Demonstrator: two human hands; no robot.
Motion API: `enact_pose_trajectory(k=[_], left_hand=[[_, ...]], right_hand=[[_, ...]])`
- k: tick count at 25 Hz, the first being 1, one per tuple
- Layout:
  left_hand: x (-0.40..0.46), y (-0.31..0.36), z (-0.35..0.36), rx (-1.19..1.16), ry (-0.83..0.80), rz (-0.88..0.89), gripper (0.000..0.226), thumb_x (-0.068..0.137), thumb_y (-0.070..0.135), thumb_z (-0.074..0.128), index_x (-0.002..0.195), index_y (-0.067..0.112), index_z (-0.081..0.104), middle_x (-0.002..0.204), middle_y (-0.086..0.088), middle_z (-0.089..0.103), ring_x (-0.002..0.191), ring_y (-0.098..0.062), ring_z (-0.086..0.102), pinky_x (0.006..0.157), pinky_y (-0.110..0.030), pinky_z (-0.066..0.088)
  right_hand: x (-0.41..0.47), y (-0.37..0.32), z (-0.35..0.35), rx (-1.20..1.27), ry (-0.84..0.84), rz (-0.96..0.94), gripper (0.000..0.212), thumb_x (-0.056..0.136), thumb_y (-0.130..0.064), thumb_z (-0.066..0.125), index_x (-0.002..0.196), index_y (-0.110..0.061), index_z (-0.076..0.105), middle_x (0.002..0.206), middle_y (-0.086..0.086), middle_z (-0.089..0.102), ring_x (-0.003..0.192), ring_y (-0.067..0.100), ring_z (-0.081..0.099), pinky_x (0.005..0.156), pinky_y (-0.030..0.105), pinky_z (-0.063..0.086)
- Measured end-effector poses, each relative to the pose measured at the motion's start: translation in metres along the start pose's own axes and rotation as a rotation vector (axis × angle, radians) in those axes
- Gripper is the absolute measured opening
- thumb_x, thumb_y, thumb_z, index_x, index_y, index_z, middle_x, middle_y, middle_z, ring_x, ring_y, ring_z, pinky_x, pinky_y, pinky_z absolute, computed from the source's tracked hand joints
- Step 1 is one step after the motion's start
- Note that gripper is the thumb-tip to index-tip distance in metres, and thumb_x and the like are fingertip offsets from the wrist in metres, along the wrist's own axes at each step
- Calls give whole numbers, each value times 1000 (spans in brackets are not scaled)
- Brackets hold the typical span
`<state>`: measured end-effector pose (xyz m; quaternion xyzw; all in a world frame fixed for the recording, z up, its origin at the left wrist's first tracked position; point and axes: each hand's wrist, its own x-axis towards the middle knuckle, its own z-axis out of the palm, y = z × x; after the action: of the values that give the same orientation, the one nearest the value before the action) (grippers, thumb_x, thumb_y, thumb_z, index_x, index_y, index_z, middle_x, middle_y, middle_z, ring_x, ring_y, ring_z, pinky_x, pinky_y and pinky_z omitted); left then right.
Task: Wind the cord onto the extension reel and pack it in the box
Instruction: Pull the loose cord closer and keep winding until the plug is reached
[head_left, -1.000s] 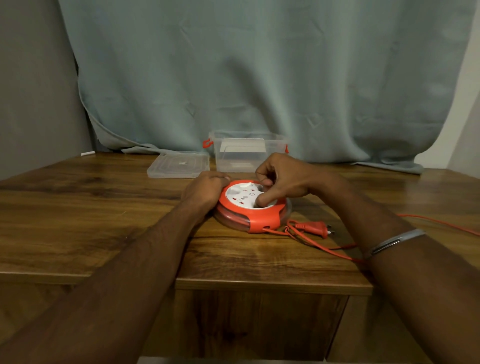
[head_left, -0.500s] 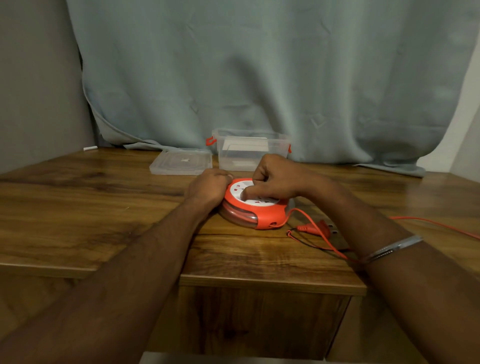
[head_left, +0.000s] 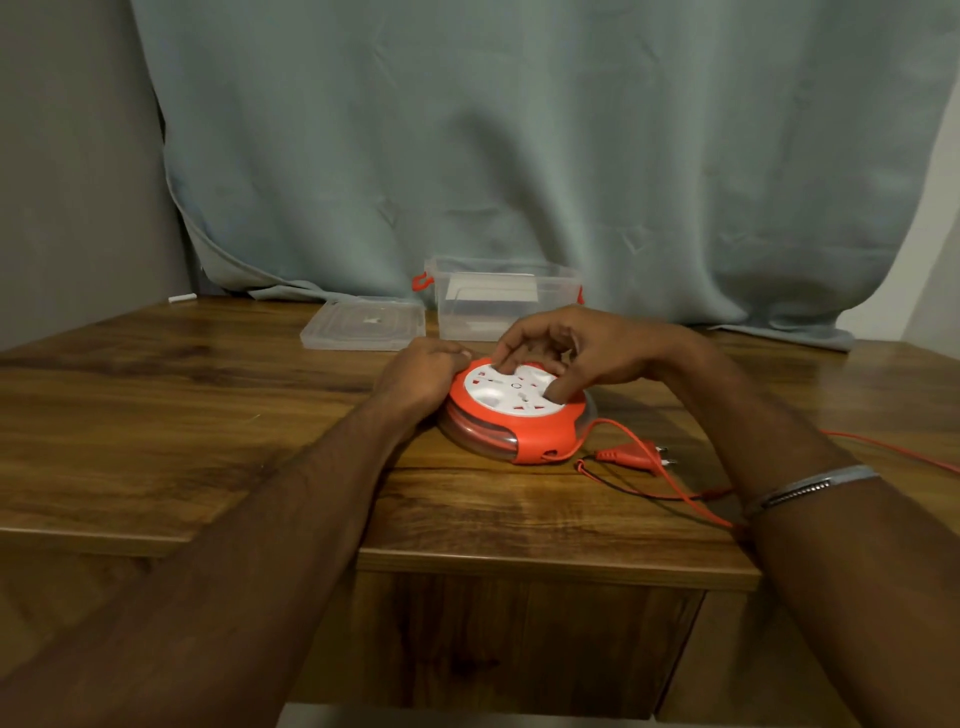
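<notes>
A: What has changed with the right hand (head_left: 566, 353) on the extension reel (head_left: 514, 410)?

B: Half a second ago it was a tight fist bearing down on the white disc. Now the grip has loosened: the fingers are spread and bent, tips resting on the far part of the disc, thumb on its right edge. I read that as a re-set between turns of the winding.

A: And the left hand (head_left: 423, 371)?

B: It has stayed put, fingers curled against the reel's left rim, bracing it on the counter (head_left: 182, 415).

A: Has the cord (head_left: 670, 486) come in at all?

B: Some. The orange body has turned since a second ago; its cord outlet now sits at the near right, below the right hand's thumb. The plug (head_left: 631, 454) lies just right of the reel, nearer to it than before, and slack runs on under the right forearm and away to the right edge of view.

A: So winding isn't done?

B: I'd say not; several more turns seem needed. The box (head_left: 506, 304) stands open just beyond both hands, its lid (head_left: 363, 330) beyond the left one.
</notes>
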<state>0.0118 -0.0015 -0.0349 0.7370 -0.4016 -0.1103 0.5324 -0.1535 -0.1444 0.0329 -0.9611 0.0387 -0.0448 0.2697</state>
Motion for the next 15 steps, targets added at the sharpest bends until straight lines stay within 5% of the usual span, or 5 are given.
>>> enact_pose_trajectory(k=[6, 10, 15], left_hand=[[0, 1, 1, 5, -9, -27, 29, 98, 33, 54, 119, 21, 70, 119, -5, 73, 102, -23, 68, 99, -47, 54], [-1, 2, 0, 16, -5, -5, 31, 97, 32, 54, 117, 18, 72, 120, -6, 73, 107, -26, 67, 102, -49, 51], [-2, 2, 1, 30, 21, 11, 30, 97, 32, 54, 111, 17, 75, 114, -7, 75, 103, -27, 69, 99, -49, 52]], right_hand=[[4, -7, -3, 12, -34, 51, 70, 73, 21, 77, 123, -18, 49, 118, 16, 73, 69, 29, 43, 58, 33, 38], [5, -13, -3, -108, -19, 82, 65, 72, 2, 87, 119, -20, 48, 107, 21, 71, 59, 8, 48, 56, 25, 43], [7, -19, 3, -238, 10, 40, 47, 72, -14, 89, 101, -16, 52, 82, 14, 71, 61, 6, 55, 59, 23, 45]])
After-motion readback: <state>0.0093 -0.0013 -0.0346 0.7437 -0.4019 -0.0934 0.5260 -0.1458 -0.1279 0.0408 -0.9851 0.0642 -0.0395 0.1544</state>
